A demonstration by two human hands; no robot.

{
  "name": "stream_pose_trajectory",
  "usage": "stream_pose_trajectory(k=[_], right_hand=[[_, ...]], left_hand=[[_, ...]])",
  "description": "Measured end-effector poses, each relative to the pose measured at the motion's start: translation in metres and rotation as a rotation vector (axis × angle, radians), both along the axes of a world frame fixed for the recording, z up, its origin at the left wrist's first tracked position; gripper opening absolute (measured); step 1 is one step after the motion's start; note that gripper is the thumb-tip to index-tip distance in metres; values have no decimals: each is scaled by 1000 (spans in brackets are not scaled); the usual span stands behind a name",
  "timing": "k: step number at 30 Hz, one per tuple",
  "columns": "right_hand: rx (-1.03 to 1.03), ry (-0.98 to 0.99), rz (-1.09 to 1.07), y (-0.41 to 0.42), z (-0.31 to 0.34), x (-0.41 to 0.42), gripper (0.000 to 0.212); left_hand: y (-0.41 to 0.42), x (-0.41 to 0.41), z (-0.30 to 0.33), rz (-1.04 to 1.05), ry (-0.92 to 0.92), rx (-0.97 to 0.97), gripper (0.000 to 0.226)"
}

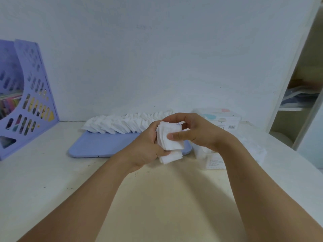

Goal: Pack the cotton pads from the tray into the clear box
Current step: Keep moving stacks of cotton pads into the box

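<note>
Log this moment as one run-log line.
left hand: grips pad stack | right hand: thumb presses stack | tray: pad row remains | clear box: right of tray, behind right wrist

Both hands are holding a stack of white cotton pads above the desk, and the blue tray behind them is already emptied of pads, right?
Not quite. The head view shows a long row of white square cotton pads still on the flat blue plastic tray. Both the left hand and right hand do hold a stack of pads.

Pads [122, 124] on tray [97, 145]; box [215, 159] right, apparently touching.
</note>
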State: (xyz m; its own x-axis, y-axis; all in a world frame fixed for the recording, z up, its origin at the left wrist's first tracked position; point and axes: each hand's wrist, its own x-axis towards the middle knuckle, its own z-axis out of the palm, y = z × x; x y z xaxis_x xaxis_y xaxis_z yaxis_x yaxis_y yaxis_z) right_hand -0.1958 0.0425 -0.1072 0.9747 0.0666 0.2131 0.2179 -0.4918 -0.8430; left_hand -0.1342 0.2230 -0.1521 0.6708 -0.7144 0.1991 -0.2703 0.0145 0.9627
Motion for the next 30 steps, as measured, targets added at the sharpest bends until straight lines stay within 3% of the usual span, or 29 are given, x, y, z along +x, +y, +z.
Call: stream_pose_trajectory(k=[6, 11, 15, 18, 21, 25, 30], right_hand=[[-51, 29, 20, 0, -1, -1, 29], [369, -112, 0, -11, 2, 0, 31], [587, -105, 113, -25, 8, -5, 36], [372, 28, 190, -26, 6, -8, 46], [141, 86, 93, -20, -1, -4, 60], [140, 85, 66, -15, -6, 1, 58], [219, 91, 79, -16, -11, 5, 39]], left_hand=[[-1, 4, -5, 124, 22, 76, 91], [-4, 5, 0, 228, 245, -84, 54], [-2, 4, 1, 246, 365, -147, 58], [0, 2, 1, 193, 270, -30, 52], [0, 2, 0, 192, 166, 48, 41], [-1, 6, -1, 228, 57, 57, 36], [1, 9, -2, 188, 7, 45, 50]])
